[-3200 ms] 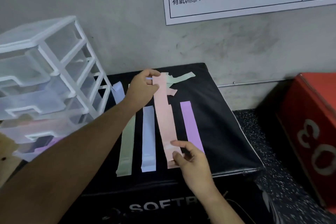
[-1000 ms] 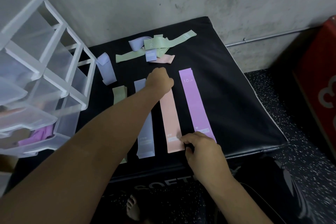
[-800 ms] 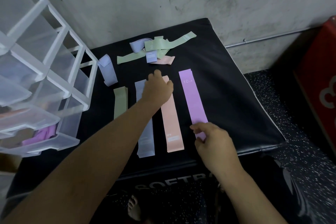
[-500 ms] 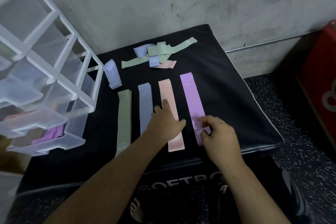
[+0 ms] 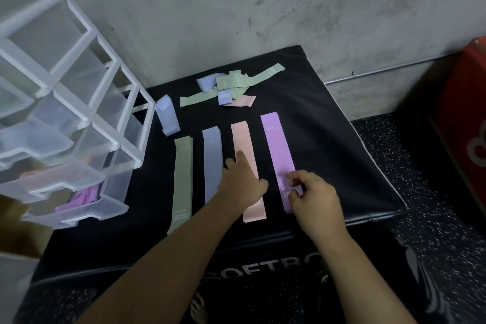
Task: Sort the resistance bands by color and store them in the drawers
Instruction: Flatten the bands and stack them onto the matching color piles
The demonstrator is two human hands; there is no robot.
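Note:
Four resistance bands lie flat side by side on the black padded box (image 5: 334, 139): green (image 5: 182, 181), blue (image 5: 212, 152), pink (image 5: 242, 139) and purple (image 5: 276, 144). My left hand (image 5: 242, 183) rests on the pink band's near half with its fingers straight. My right hand (image 5: 314, 198) has curled fingers on the purple band's near end and pinches it. A loose pile of green, blue and pink bands (image 5: 231, 87) lies at the back. One folded blue band (image 5: 167, 118) lies beside the clear drawer unit (image 5: 86, 123).
The drawer unit stands at the left with its lower drawers pulled out. The bottom drawer (image 5: 81, 200) holds purple bands, and the drawer above it (image 5: 50, 179) shows pink. A red box (image 5: 462, 126) stands at the right, the concrete wall behind, speckled floor around.
My left hand slid from the pink band's far end down to its near half. My right hand left the pink band's near end and took the purple band's near end.

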